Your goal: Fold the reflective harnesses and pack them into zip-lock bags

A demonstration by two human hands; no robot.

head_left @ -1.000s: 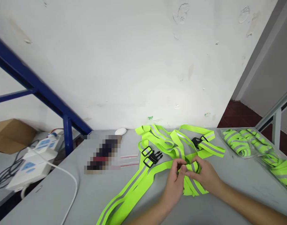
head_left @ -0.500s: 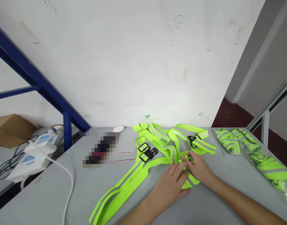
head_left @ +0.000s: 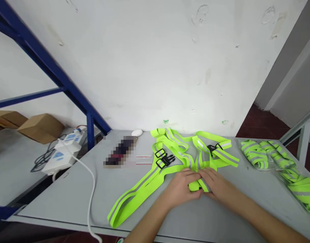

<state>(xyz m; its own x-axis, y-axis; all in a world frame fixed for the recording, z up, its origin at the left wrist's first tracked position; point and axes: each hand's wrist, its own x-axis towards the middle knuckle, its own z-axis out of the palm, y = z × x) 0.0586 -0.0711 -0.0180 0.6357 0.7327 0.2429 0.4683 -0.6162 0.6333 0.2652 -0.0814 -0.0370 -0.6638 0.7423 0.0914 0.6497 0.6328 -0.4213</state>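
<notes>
A neon-yellow reflective vest made of straps (head_left: 142,189) with grey stripes lies spread on the grey table. My left hand (head_left: 182,187) and my right hand (head_left: 215,184) meet at its near end, fingers curled round a folded bundle of strap (head_left: 194,186). The fingertips of both hands touch above the bundle, and the thumbs are partly hidden below. To the left of the hands lies a black side-release buckle (head_left: 167,159) with two slider loops. Another black buckle (head_left: 213,148) sits on the straps beyond my right hand.
Bagged reflective straps (head_left: 254,154) lie along the table's right side. At the left are a white power strip (head_left: 66,152), a white cable (head_left: 92,189), a cardboard box (head_left: 42,128) and blue frame bars (head_left: 76,101). Small clear zip bags (head_left: 144,160) and a white mouse (head_left: 137,133) lie farther back.
Both hands have drawn together and closed round the folded strap, the right hand turning over its side. The view has shifted left, showing more of the table's front edge.
</notes>
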